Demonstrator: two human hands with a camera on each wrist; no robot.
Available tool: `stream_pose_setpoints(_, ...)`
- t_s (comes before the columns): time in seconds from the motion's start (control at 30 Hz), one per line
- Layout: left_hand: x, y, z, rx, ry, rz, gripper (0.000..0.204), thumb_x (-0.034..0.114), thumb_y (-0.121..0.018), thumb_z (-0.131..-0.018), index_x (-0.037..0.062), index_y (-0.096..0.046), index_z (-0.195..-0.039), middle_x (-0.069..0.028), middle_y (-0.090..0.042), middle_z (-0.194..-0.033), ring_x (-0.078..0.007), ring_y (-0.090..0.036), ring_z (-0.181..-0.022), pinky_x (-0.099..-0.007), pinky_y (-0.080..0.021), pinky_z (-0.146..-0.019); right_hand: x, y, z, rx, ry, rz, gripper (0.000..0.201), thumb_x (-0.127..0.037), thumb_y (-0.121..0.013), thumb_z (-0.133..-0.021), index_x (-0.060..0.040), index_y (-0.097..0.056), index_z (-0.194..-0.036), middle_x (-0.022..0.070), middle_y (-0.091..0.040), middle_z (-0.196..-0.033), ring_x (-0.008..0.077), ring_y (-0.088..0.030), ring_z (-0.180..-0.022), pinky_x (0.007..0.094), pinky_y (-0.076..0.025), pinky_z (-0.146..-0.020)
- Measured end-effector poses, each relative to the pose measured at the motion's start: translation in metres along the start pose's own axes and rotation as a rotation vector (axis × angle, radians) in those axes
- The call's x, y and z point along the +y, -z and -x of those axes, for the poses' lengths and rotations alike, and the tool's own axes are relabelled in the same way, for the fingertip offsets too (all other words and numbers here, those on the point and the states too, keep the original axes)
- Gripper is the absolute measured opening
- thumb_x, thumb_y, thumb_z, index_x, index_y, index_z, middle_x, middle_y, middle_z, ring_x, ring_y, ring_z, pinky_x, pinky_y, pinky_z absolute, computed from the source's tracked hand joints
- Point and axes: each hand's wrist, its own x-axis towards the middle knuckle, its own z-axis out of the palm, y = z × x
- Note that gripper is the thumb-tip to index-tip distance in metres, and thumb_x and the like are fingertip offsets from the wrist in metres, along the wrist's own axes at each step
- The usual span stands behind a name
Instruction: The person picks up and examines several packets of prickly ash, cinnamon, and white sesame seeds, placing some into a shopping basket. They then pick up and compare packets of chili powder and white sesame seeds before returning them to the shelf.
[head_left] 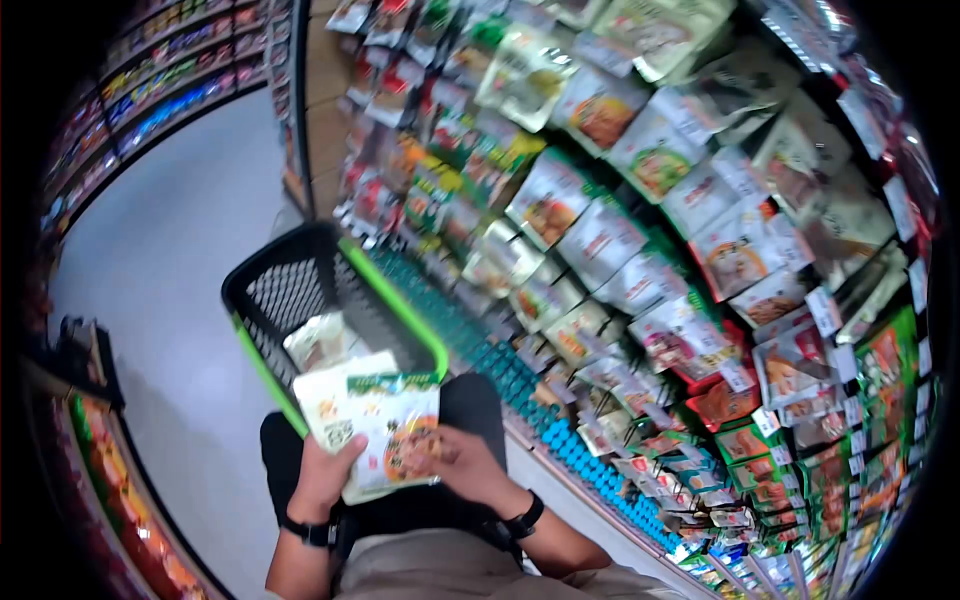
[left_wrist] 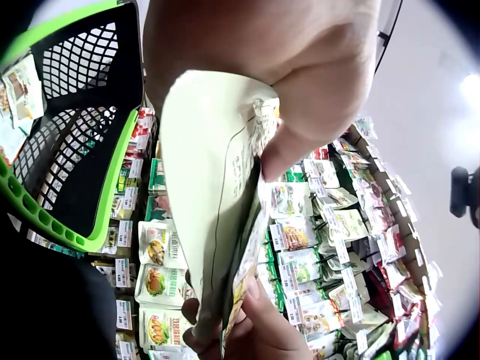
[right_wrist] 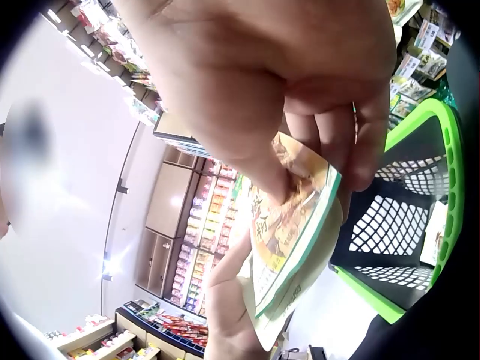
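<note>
Both hands hold a white food pouch with a green band and a picture of food (head_left: 375, 430), in front of the person's lap. My left hand (head_left: 328, 470) grips its lower left side, thumb on the printed front. At the right edge my right hand (head_left: 468, 463) pinches it, with the thumb pressed on the food picture and fingers behind. The pouch's pale back (left_wrist: 206, 180) bulges in the left wrist view. Just beyond the pouch stands a black basket with a green rim (head_left: 395, 305), holding another pale pouch (head_left: 318, 338).
Along the right, a tall display of hanging food pouches (head_left: 610, 240) runs beside the basket. Grey floor (head_left: 190, 230) stretches to the left, with more stocked shelves (head_left: 165, 85) at the back and a low shelf of bright packets (head_left: 135, 500) at the near left.
</note>
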Motion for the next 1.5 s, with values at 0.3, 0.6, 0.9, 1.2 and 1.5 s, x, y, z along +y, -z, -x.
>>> stream_pose_setpoints(0.3,0.033,0.032,0.013,-0.11,0.06,-0.183,0.054,-0.003,-0.07,-0.085,-0.0047,-0.048,-0.134,-0.0091,-0.06,-0.124,-0.0202,-0.058,-0.11,-0.0335,-0.049,-0.095,-0.027,-0.012,-0.014,-0.185,0.081,0.25,0.034,-0.021,-0.065,-0.097,0.0011,-0.059,-0.122,0.0114,-0.069,-0.107,0.0211,-0.065,-0.098,0.0337,-0.053,-0.086)
stream_pose_setpoints(0.6,0.056,0.084,0.026,-0.085,0.125,-0.09,0.051,-0.003,-0.065,-0.088,-0.0034,-0.05,-0.136,-0.0123,-0.059,-0.13,-0.0243,-0.058,-0.117,-0.0374,-0.049,-0.101,0.002,-0.049,-0.05,-0.273,0.126,0.149,0.038,-0.021,-0.066,-0.098,0.0023,-0.052,-0.126,0.0032,-0.065,-0.109,0.0066,-0.059,-0.095,0.0244,-0.05,-0.082)
stream_pose_setpoints(0.9,0.066,0.024,0.024,-0.104,0.063,0.021,0.056,0.004,-0.066,-0.09,-0.004,-0.041,-0.14,-0.0162,-0.058,-0.132,-0.0257,-0.061,-0.118,-0.0394,-0.05,-0.099,-0.035,-0.024,-0.026,-0.292,0.123,0.19,0.032,-0.017,-0.056,-0.102,0.0021,-0.054,-0.128,0.007,-0.066,-0.115,0.0106,-0.063,-0.102,0.027,-0.052,-0.088)
stream_pose_setpoints(1.2,0.041,-0.046,-0.002,-0.352,0.255,0.115,0.052,0.031,-0.039,-0.106,-0.0012,-0.036,-0.148,-0.0161,-0.048,-0.146,-0.0296,-0.052,-0.131,-0.0455,-0.043,-0.109,-0.063,0.038,0.011,-0.065,0.144,0.061,0.028,-0.015,-0.056,-0.102,0.0021,-0.056,-0.125,0.0049,-0.066,-0.107,0.0082,-0.06,-0.096,0.0255,-0.051,-0.085)
stream_pose_setpoints(1.5,0.003,-0.067,-0.016,-0.534,0.506,0.339,0.057,0.019,-0.063,-0.096,0.0033,-0.039,-0.145,-0.0151,-0.051,-0.14,-0.0278,-0.058,-0.121,-0.048,-0.051,-0.1,-0.044,0.034,0.003,-0.114,0.233,0.242,0.034,-0.015,-0.058,-0.101,0.0016,-0.056,-0.131,0.0044,-0.069,-0.108,0.007,-0.062,-0.094,0.0259,-0.053,-0.082)
